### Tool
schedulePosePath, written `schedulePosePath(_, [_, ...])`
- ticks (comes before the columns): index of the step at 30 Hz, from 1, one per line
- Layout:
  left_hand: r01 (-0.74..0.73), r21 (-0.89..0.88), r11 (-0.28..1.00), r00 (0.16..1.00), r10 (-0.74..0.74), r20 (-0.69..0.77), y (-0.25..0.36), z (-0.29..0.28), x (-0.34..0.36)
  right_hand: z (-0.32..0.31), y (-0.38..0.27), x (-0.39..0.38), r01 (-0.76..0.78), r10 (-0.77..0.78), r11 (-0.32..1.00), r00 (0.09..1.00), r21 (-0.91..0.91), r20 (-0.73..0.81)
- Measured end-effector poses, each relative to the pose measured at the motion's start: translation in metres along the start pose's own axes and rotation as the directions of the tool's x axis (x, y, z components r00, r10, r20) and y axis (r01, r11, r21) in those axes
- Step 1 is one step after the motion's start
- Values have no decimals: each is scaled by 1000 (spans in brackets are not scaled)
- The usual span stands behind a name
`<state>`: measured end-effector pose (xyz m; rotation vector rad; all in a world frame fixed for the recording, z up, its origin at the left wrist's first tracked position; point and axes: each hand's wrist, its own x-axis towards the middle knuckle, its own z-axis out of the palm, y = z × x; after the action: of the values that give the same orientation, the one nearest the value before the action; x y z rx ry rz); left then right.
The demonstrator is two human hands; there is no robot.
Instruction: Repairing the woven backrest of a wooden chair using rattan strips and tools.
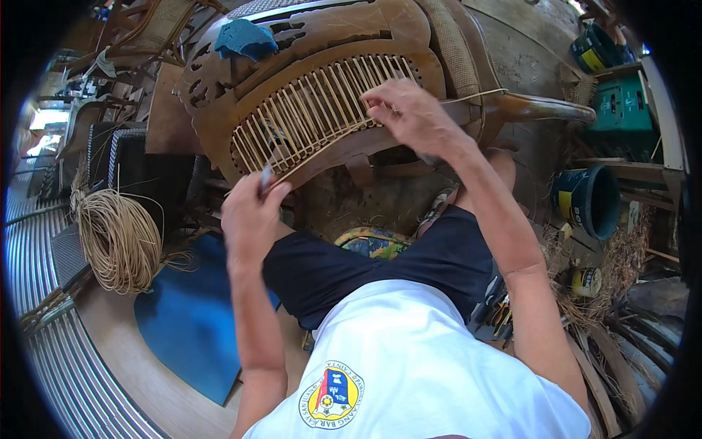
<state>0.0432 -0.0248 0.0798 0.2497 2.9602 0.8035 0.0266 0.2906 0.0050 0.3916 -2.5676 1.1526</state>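
A brown wooden chair frame (322, 150) lies tilted in front of me, with a curved opening crossed by many pale cane strips (314, 102). My left hand (250, 216) is closed near the opening's left corner. A thin, light-bluish object (266, 175) shows at its fingertips, too blurred to name. From the left thumb a loose cane strand (325, 146) runs along the opening's near edge to my right hand (413, 117). That hand is closed in a pinch over the near right strips, its fingertips partly hidden. Another length of cane stretches from it toward the chair's arm.
A blue cloth (246, 39) rests on the chair's far part. Coiled cane (121, 241) hangs at left, above a blue sheet (194, 314). At right stand a dark bucket (589, 201) and a green crate (621, 121). Hand tools (497, 314) lie beside my right thigh.
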Motion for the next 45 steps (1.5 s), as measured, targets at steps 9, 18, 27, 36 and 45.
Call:
schedulePosePath(9, [18, 7, 1000, 937, -14, -349, -34, -72, -51, 17, -61, 19, 54, -156, 954, 930, 295, 334])
schedulePosePath(18, [79, -353, 932, 986, -21, 163, 32, 37, 47, -122, 4, -42, 308, -12, 77, 951, 948, -308])
schedulePosePath(27, [-90, -234, 968, 975, 134, 180, 83, 89, 96, -161, 80, -111, 354, 466, 196, 787, 914, -405])
schedulePosePath(36, [-2, -162, 987, 993, 22, 118, 100, 119, 116, -155, 82, -95, -135, 644, 485, 724, 864, -248])
schedulePosePath(45, [41, -41, 998, 994, -37, 108, 106, 124, 126, -71, 27, -46, -325, 376, 908, 910, 264, -175])
